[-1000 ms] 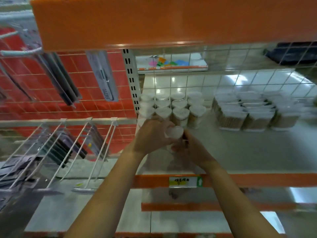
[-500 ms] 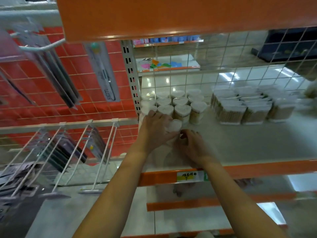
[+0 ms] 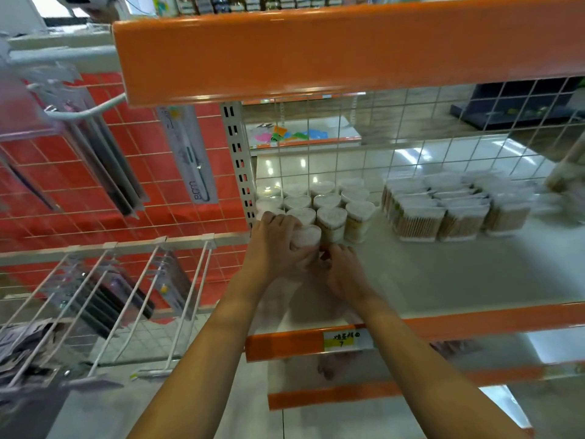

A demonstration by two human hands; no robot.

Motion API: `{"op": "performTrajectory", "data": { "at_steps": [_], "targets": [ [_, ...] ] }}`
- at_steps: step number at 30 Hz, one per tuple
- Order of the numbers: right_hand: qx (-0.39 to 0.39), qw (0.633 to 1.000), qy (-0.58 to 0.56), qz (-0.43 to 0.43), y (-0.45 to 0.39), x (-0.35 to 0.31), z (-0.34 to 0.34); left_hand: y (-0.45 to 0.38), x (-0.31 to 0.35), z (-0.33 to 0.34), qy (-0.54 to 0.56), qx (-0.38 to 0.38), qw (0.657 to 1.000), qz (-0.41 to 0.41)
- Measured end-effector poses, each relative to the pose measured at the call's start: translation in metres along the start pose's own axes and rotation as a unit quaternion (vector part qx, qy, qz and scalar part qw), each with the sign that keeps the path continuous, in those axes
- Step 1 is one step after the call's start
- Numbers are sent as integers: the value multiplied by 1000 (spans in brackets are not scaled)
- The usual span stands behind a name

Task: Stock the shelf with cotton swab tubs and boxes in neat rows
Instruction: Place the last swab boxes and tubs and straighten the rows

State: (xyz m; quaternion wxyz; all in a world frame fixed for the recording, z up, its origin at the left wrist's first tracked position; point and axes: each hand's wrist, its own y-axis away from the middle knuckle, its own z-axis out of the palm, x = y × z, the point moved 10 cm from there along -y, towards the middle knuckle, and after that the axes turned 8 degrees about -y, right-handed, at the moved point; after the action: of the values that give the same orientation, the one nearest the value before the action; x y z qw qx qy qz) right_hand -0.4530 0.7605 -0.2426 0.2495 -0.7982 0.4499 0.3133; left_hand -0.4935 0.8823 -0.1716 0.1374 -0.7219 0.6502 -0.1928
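A clear heart-shaped cotton swab tub [image 3: 306, 236] stands at the front of a block of like tubs [image 3: 329, 198] in the back left corner of the white shelf [image 3: 459, 274]. My left hand [image 3: 273, 248] wraps its left side and my right hand [image 3: 343, 270] presses its lower right side, so both hold it. Its base is hidden by my fingers. To the right, rectangular clear boxes of wooden-stick swabs [image 3: 443, 210] stand in several rows.
The orange edge of the upper shelf [image 3: 316, 49] hangs low overhead. A wire mesh back [image 3: 395, 147] closes the shelf behind. White wire hooks with hanging packets [image 3: 104, 299] jut out at the left. An orange front rail with a yellow price label [image 3: 342, 339] edges the shelf.
Both hands have pushed the tub slightly farther back toward the block of tubs. The view has tilted up and drawn nearer.
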Motion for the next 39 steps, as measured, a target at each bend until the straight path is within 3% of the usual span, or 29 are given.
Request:
{"op": "performTrajectory", "data": {
  "at_steps": [18,23,29,34,39],
  "targets": [
    [26,1000,-6,2,-1,6,-4,6,5,-12,-15,63,998,26],
    [11,1000,8,11,4,13,-14,16,51,-28,-59,110,989,80],
    [10,997,53,54,19,45,-63,20,103,13,-23,-25,990,134],
    [53,985,81,142,39,90,-117,20,139,38,20,-83,986,146],
    [66,980,64,177,76,125,-156,12,187,62,33,-151,974,163]
  ]
}}
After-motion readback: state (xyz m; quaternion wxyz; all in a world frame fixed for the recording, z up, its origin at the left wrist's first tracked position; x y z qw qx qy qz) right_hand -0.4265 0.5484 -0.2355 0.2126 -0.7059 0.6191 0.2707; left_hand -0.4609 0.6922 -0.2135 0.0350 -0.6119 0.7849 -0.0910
